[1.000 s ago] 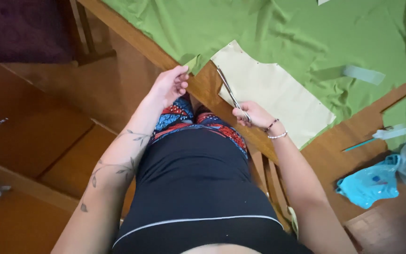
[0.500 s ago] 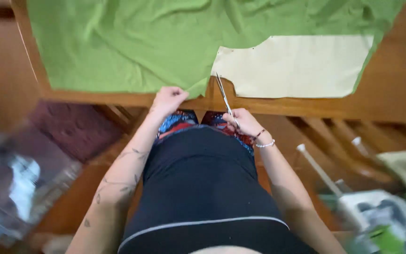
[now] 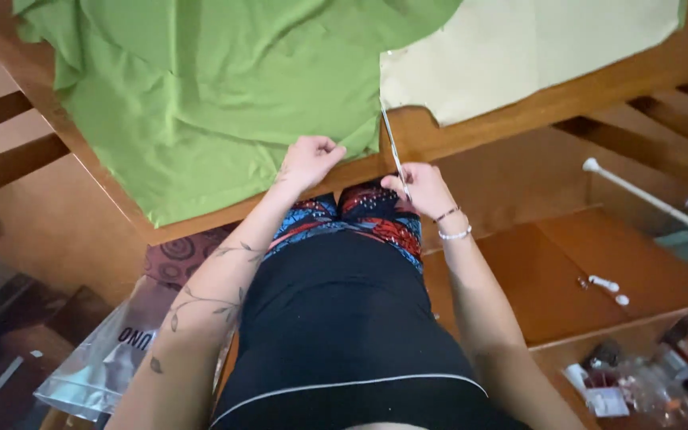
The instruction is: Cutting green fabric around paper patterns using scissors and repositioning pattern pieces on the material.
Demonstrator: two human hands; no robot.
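Observation:
Green fabric (image 3: 201, 87) lies spread over a wooden table (image 3: 471, 131), with a pale yellow paper pattern (image 3: 511, 56) on its right part. My left hand (image 3: 310, 162) pinches the fabric's near edge at the table's front. My right hand (image 3: 421, 191) grips a pair of scissors (image 3: 392, 147), whose blades point away from me along the boundary between fabric and pattern. I sit at the table in a black top and patterned shorts.
A clear plastic bag (image 3: 113, 358) lies on the floor at lower left. Wooden boxes or drawers (image 3: 591, 279) stand at right, with white rods (image 3: 639, 191) and small bottles and clutter (image 3: 662, 374) at the lower right corner.
The view has swung and moved closer, so the table edge now runs slanted. Both hands stay at the fabric's near edge, the scissors still at the pattern's left side.

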